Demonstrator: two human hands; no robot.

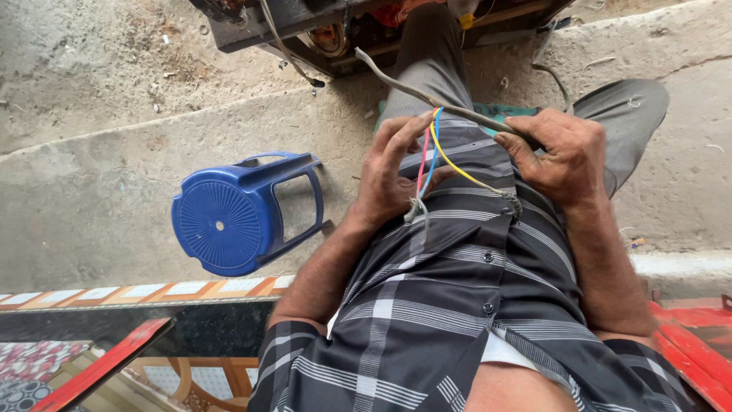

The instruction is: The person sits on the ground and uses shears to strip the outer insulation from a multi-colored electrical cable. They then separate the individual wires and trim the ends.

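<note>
I look down at my own lap and striped dark shirt. My right hand [563, 156] grips a grey sheathed cable [412, 88] where its sheath ends. Three thin cores fan out from there: pink [422, 156], blue [431, 160] and yellow [461, 172]. My left hand [393, 172] pinches the pink and blue cores, whose bare ends hang below its fingers. The yellow core curves toward my right hand, its bare stranded end [512, 200] beside my thumb. The cable runs up toward a dark machine [305, 23] at the top.
A blue plastic stool [240, 214] lies on its side on the concrete floor to the left. A raised concrete step [686, 160] runs across the floor. Tiled edging [145, 291] and red metal parts [686, 343] sit near me. Loose wires hang from the machine.
</note>
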